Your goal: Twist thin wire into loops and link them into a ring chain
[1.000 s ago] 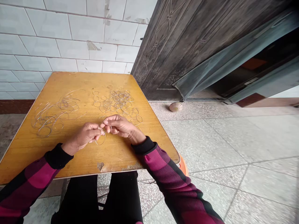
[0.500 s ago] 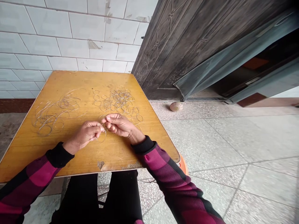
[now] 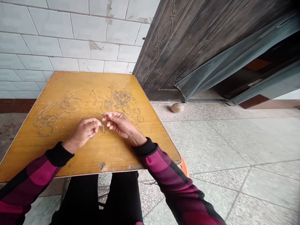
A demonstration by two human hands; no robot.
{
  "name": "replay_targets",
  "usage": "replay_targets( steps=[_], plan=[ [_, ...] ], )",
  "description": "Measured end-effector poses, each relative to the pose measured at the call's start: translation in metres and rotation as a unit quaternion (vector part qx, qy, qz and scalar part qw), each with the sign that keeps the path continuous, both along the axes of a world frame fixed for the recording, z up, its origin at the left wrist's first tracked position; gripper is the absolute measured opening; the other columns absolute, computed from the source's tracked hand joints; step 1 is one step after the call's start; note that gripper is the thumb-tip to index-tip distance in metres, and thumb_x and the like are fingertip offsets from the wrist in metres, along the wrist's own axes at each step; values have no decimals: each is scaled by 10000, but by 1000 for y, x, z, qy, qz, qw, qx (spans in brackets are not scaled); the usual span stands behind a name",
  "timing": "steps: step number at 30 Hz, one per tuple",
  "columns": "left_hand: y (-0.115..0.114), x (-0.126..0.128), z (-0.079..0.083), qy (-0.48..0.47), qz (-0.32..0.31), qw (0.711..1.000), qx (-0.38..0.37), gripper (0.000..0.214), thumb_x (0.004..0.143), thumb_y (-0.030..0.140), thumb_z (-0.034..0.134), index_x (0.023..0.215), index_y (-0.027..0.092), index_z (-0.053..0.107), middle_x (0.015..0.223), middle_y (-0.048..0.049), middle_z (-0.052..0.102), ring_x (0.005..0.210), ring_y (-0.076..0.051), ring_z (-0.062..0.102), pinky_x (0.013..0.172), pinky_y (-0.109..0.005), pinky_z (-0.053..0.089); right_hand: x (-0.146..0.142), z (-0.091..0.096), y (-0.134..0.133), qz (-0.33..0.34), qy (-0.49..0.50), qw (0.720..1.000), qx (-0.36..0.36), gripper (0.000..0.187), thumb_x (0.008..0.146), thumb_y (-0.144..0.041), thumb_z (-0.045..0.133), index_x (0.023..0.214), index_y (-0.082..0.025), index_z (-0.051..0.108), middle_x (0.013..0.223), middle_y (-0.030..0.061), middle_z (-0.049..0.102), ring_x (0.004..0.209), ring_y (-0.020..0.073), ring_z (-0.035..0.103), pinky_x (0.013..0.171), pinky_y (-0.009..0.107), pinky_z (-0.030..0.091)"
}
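A thin wire bent into loops [image 3: 104, 128] hangs between my two hands above the wooden table [image 3: 77, 156]. My left hand [image 3: 85, 129] pinches one side of it between thumb and forefinger. On the other side, my right hand [image 3: 120, 125] grips the wire with thumb and forefinger, its other fingers curled. Just beyond my right hand lies a heap of looped wires [image 3: 120, 99], several of them shaped like figure eights. Loose, curved lengths of wire [image 3: 56, 114] are spread in a tangle beyond my left hand.
A white tiled wall [image 3: 70, 37] stands behind the table, and a dark carved door [image 3: 164, 56] is at the back right. A roundish pale object [image 3: 177, 107] sits on the tiled floor. Part of an orange stool [image 3: 184, 165] shows beside the table's right corner.
The wire between my hands now forms a rounder, more closed loop; before, its end hung lower and open. Both hands have shifted only slightly and keep their pinch.
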State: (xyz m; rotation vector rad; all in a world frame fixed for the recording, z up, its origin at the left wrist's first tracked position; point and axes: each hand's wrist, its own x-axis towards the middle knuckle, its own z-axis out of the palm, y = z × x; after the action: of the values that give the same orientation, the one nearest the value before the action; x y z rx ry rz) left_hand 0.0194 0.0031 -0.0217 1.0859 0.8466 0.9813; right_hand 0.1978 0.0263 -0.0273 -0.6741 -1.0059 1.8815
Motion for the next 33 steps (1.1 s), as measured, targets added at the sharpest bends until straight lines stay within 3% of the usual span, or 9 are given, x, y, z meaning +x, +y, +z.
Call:
replay_targets(
  steps=[3, 8, 22, 33],
  plan=[
    [4, -4, 0, -24, 48, 999, 4, 137, 695, 256, 668, 659, 130, 631, 503, 37, 500, 383, -22, 297, 377, -178, 195, -3, 2, -5, -26, -62, 997, 38, 266, 683, -355, 804, 828, -163, 689, 758, -12, 694, 534, 41, 603, 495, 145, 509],
    [6, -3, 0, -47, 89, 995, 11, 187, 695, 234, 671, 576, 132, 569, 506, 32, 495, 400, -25, 313, 393, -180, 218, -15, -4, -17, 18, -126, 989, 81, 274, 668, -333, 810, 811, -150, 665, 704, -11, 668, 563, 65, 605, 512, 179, 502],
    [8, -1, -3, -78, 105, 991, -17, 158, 710, 215, 662, 610, 134, 570, 517, 39, 490, 403, -26, 298, 403, -182, 226, -24, -12, -21, -11, -121, 985, 121, 309, 660, -357, 803, 825, -154, 639, 704, -20, 657, 601, 72, 611, 576, 202, 521],
    [9, -6, -2, -56, 80, 995, -26, 138, 722, 237, 680, 695, 123, 607, 610, 12, 554, 437, -25, 342, 427, -172, 273, -23, -12, -19, -33, -143, 984, 96, 371, 632, -338, 815, 891, -160, 619, 691, -27, 656, 591, 82, 616, 577, 218, 530]
  ],
)
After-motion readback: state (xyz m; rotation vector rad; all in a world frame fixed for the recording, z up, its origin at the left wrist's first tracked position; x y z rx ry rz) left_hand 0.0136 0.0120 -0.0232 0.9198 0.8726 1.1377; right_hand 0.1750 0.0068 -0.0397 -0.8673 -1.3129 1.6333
